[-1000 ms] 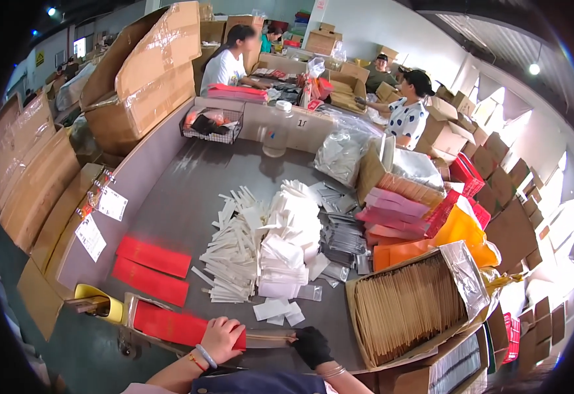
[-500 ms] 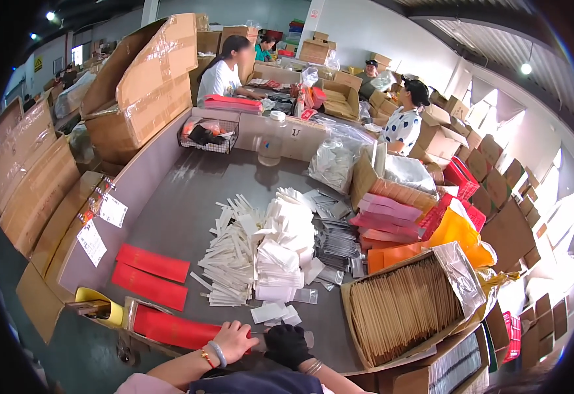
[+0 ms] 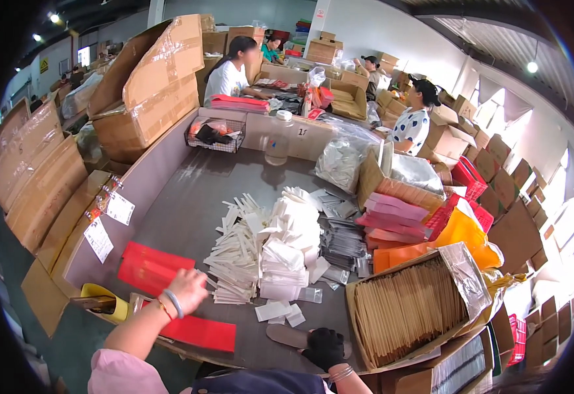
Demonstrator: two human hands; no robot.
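Note:
My left hand [image 3: 188, 291] is stretched over the red paper envelopes [image 3: 146, 262] at the left of the table, its slightly blurred fingers partly apart and bent. Whether they touch the paper cannot be made out. Another red envelope [image 3: 201, 333] lies flat along the table's near edge, below my wrist. At the front, right of the middle, my right hand [image 3: 326, 348], in a black glove, is closed over a flat, brownish oblong piece [image 3: 285, 335] with rounded ends. A few small white cards [image 3: 279, 311] lie just beyond it.
Piles of white strips [image 3: 234, 259] and clear-grey sleeves [image 3: 342, 243] cover the middle. A carton [image 3: 405, 315] packed with brown cards stands on the right. Left is a yellow holder [image 3: 106, 302]. A wire basket [image 3: 214, 136] and bottle [image 3: 277, 144] are at the back. Co-workers sit beyond.
My left hand has left the near red envelope and moved up and left to the farther ones. My right hand has shifted right, with the oblong piece now showing more. The view has shifted slightly.

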